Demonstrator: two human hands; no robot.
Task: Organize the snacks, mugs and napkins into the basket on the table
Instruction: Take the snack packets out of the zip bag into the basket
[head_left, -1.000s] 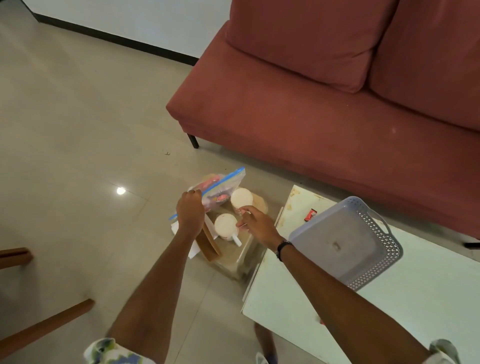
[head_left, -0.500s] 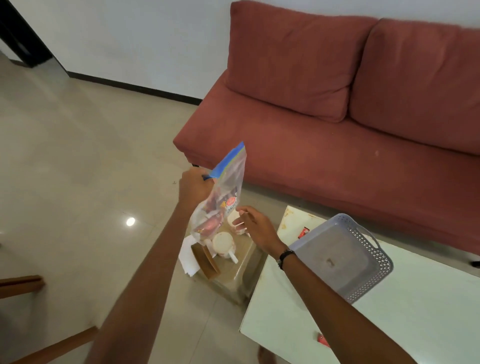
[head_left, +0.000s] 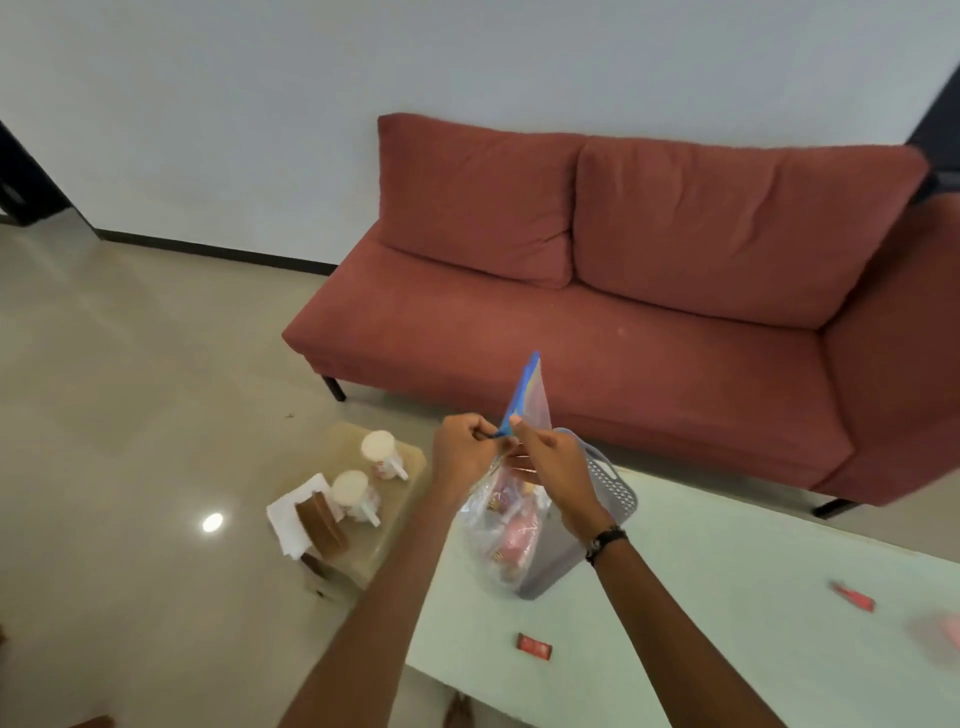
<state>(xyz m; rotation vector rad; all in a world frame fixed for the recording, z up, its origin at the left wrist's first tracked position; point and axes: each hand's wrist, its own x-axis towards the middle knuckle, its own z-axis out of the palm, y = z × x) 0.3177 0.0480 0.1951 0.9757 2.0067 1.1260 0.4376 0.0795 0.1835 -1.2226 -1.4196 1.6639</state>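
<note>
A clear zip bag of snacks (head_left: 506, 525) with a blue seal strip hangs over the near end of the grey perforated basket (head_left: 615, 491) on the pale table (head_left: 727, 597). My left hand (head_left: 462, 454) and my right hand (head_left: 550, 465) both pinch the bag's blue top edge, side by side. Two white mugs (head_left: 382, 454) (head_left: 353, 493) stand on a low side table (head_left: 379, 525) to the left. White napkins (head_left: 291, 522) in a brown holder (head_left: 319, 527) sit beside them.
A red sofa (head_left: 597, 322) runs along the wall behind the table. Two small red sachets (head_left: 534, 647) (head_left: 854, 596) lie on the tabletop, with a blurred pink thing (head_left: 940, 631) at the right edge. Tiled floor stretches to the left.
My left hand carried the snack bag from the side table over to the basket, and my right hand came up from the mugs to grip the bag's top. The view tilted upward.
</note>
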